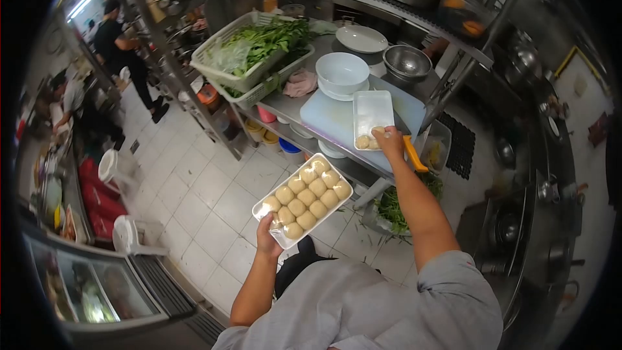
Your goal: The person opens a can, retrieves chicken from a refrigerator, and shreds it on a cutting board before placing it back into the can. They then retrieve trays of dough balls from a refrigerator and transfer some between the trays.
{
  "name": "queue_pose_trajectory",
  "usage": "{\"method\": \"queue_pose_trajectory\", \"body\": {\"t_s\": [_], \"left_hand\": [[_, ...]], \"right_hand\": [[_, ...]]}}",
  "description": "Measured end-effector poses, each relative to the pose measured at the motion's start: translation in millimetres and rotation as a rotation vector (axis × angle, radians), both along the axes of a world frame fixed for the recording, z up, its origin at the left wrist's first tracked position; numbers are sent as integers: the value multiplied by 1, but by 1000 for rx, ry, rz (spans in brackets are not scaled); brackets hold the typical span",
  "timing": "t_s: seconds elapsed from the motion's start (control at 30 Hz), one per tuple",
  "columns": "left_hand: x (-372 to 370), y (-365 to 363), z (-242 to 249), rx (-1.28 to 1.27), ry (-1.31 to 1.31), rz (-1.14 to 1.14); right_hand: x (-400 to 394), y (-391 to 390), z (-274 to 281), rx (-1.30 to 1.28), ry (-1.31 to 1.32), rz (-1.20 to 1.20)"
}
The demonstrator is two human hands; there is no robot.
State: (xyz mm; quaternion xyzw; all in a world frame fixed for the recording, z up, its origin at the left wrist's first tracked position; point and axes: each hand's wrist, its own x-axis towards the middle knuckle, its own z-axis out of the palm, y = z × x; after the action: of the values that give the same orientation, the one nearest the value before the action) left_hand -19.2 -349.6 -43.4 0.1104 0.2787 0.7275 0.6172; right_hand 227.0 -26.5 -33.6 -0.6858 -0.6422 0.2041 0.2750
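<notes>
My left hand [267,236] grips the lower left corner of a white foam tray [283,241], tilted over the floor. Rows of pale beige balls [302,198] fill it under shiny clear film. At the near end of a second white foam tray [373,109], lying on a blue cutting board [408,100], my right hand [391,142] has its fingers closed at a few pale balls [364,142]. Exactly what those fingertips pinch is partly hidden. Beside that wrist lies a knife's yellow handle [414,154].
White bowls [342,71], a metal colander [407,62] and an oval plate [361,39] stand behind the trays. Leafy greens [265,42] fill a basket at left. A shelf [389,10] overhangs the table. Two people [120,42] work at far left.
</notes>
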Motion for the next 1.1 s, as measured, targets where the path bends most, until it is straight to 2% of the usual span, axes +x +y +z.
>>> {"method": "queue_pose_trajectory", "body": {"t_s": [0.03, 0.1, 0.13, 0.2, 0.23, 0.3, 0.37, 0.43, 0.5, 0.57, 0.67, 0.73, 0.87, 0.93, 1.07, 1.1], "left_hand": [[-12, 19, 2, -10, -5, -26], [-32, 53, 5, -13, -86, -75], [-42, 69, 3, -27, -89, -98], [-54, 104, 8, -13, -98, -156], [-58, 119, 9, -16, -101, -173], [-68, 145, 4, -14, -96, -209], [-76, 169, -2, -28, -75, -187], [-81, 189, -10, -39, -75, -234], [-80, 202, -14, -74, -56, -201], [-77, 215, -16, -88, -31, -229], [-69, 227, -16, -72, -67, -226], [-64, 235, -14, -58, -93, -242], [-46, 248, -17, -94, -156, -215], [-45, 251, -19, -92, -200, -219], [-55, 252, -19, -110, -206, -281], [-58, 252, -20, -126, -174, -296]], "right_hand": [[0, 4, -3, -10, -5, -26], [6, 2, -14, 184, -21, 34], [15, -3, -18, 155, -30, 9], [34, -10, -17, 384, -73, 42], [43, -14, -14, 361, -78, 28], [49, -28, 2, 223, 106, 105], [37, -34, 31, 162, 118, 104], [20, -32, 51, -8, 290, 163], [2, -20, 46, 27, 322, 282], [-27, -6, 56, 107, 338, 497], [-63, 17, 56, 140, 265, 636], [-81, 25, 57, 147, 113, 742], [-93, 40, 38, 168, -38, 823], [-97, 33, 34, 175, -171, 769], [-99, -8, 52, 247, -44, 755], [-98, -21, 57, -60, 115, 746]]}}
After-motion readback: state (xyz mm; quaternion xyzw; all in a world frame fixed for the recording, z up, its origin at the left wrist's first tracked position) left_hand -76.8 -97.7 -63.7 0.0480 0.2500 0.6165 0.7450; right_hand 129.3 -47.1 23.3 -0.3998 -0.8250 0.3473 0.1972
